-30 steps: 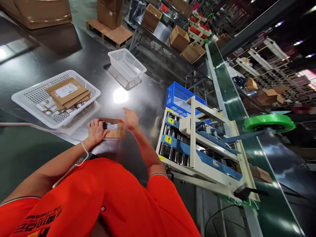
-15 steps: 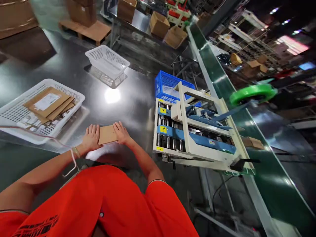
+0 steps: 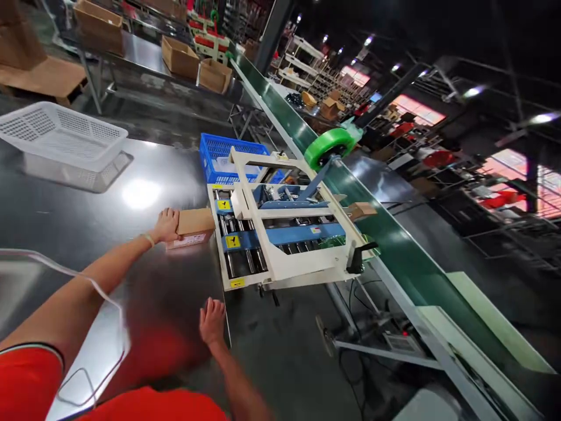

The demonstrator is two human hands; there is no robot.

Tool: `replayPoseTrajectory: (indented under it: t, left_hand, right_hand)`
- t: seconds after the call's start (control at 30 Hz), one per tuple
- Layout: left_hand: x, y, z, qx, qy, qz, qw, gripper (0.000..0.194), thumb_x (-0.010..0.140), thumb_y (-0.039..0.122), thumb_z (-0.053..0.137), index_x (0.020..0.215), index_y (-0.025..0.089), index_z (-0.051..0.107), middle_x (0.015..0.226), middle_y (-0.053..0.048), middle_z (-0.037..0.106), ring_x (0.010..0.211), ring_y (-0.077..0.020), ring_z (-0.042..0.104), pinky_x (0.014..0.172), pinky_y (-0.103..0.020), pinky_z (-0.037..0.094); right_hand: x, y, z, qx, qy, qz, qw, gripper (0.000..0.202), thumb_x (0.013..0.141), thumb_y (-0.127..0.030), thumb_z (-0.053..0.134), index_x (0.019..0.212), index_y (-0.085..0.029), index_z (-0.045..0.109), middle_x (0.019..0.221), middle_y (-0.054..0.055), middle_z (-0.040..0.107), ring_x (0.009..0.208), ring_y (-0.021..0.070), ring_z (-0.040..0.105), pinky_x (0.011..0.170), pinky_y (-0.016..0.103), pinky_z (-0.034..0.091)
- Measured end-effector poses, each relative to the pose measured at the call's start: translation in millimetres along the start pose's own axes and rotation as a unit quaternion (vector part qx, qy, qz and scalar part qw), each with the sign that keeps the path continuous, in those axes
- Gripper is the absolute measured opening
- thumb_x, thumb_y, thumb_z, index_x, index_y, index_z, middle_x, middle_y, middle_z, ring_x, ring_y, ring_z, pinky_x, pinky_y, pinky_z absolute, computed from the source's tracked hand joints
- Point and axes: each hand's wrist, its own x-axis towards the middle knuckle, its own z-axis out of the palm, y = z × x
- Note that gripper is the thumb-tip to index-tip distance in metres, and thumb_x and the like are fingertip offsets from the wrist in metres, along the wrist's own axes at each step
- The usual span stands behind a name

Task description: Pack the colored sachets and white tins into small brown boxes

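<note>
A small brown cardboard box (image 3: 195, 223) lies on the metal table (image 3: 151, 275), its right end at the edge of the roller machine (image 3: 287, 234). My left hand (image 3: 167, 224) presses on the box's left end, fingers together over it. Nearer to me, at the table's right edge, is my right hand (image 3: 213, 318), away from the box, with its fingers curled and nothing visible in them. Yellow labels mark the blue rails at the machine's entry.
A white basket (image 3: 65, 137) stands at the table's far left. Behind the machine is a blue crate (image 3: 209, 158). A green conveyor (image 3: 394, 240) passes beyond it, carrying another box (image 3: 362, 210). A pale cable (image 3: 65, 269) crosses over my left arm.
The view has turned right. My left hand and the box have moved right to the machine's entry. My right hand has let go of the box and drawn back toward me.
</note>
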Motion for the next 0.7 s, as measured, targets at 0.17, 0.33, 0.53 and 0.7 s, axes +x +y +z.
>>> replayPoseTrajectory:
  t: [0.17,0.33,0.53,0.7]
  left_hand:
    - [89,81,16.5,-0.060,0.020,0.053,0.997,0.114,0.078,0.033,0.103,0.167,-0.013,0.049,0.168,-0.044,0.058,0.171,-0.0605,0.041,0.138,-0.065,0.038]
    - [124,147,26.4,-0.160,0.065,0.032,0.985,0.133,0.090,0.047,0.102,0.175,-0.018,0.021,0.184,-0.055,0.021,0.177,-0.0618,0.022,0.140,-0.070,0.030]
    - [35,139,12.8,-0.213,0.157,-0.078,0.961,0.112,0.107,0.047,0.078,0.179,-0.011,0.015,0.187,-0.041,0.030,0.174,-0.0525,0.033,0.140,-0.074,0.036]
    - [-90,149,49.4,-0.240,0.210,0.028,0.947,0.090,0.094,0.071,0.058,0.178,0.042,0.047,0.144,-0.005,0.080,0.138,-0.0416,0.075,0.120,-0.065,0.065]
  right_hand:
    - [-3,3,13,0.044,-0.132,0.046,0.989,0.051,0.101,-0.029,0.070,0.152,-0.028,0.080,0.136,0.025,0.079,0.125,0.0544,0.076,0.106,0.081,0.064]
    - [2,-1,-6,0.085,-0.167,0.045,0.981,0.052,0.105,-0.030,0.071,0.157,-0.027,0.077,0.138,0.025,0.078,0.128,0.0540,0.075,0.106,0.081,0.064]
    - [16,-12,-21,0.138,-0.175,0.050,0.974,0.043,0.102,-0.034,0.081,0.144,-0.027,0.081,0.144,0.017,0.079,0.134,0.0431,0.075,0.120,0.065,0.063]
    - [26,15,-41,0.335,-0.217,0.039,0.916,0.011,0.081,-0.030,0.087,0.089,-0.028,0.079,0.086,-0.001,0.080,0.096,0.0273,0.081,0.089,0.037,0.067]
